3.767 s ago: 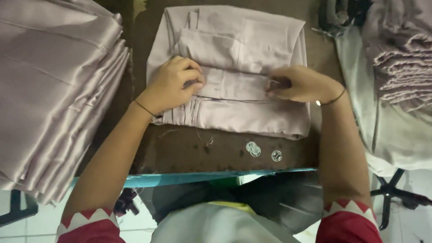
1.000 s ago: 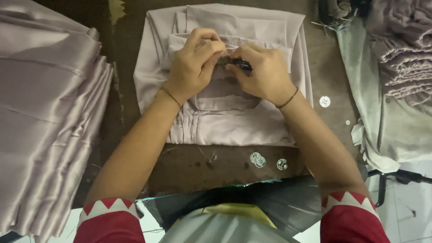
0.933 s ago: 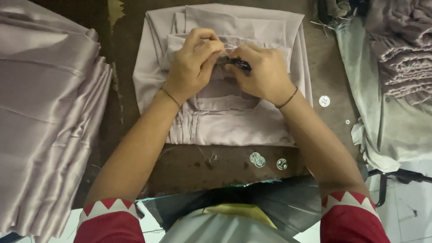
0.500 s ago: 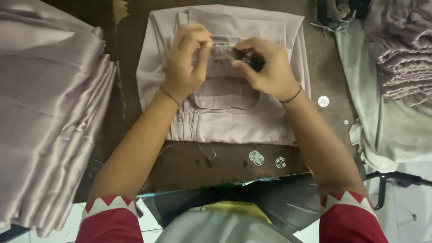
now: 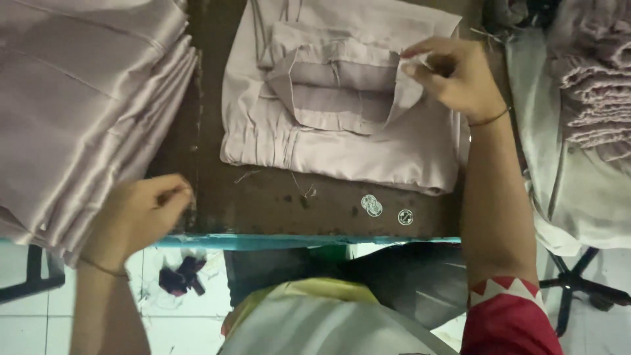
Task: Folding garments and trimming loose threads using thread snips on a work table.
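Observation:
A folded pale pink garment (image 5: pixel 342 144) lies on the dark brown table (image 5: pixel 263 197) in front of me. My right hand (image 5: pixel 453 75) pinches the right corner of the garment's turned-back flap near the far edge. My left hand (image 5: pixel 141 213) has come back to the table's near left edge, fingers curled together with the tips pinched; whether anything is between them I cannot tell. It hovers beside a tall stack of the same pink fabric (image 5: pixel 85 112).
Another pile of pink and pale cloth (image 5: pixel 578 118) lies at the right. Two small round stickers (image 5: pixel 388 210) sit on the table near its teal front edge. Dark scraps (image 5: pixel 181 276) lie on the white tiled floor below, beside a chair base (image 5: pixel 578 283).
Both hands were working together at the garment's upper middle. Now my left hand has pulled away to the table's near left edge, and my right hand has shifted right, holding the flap.

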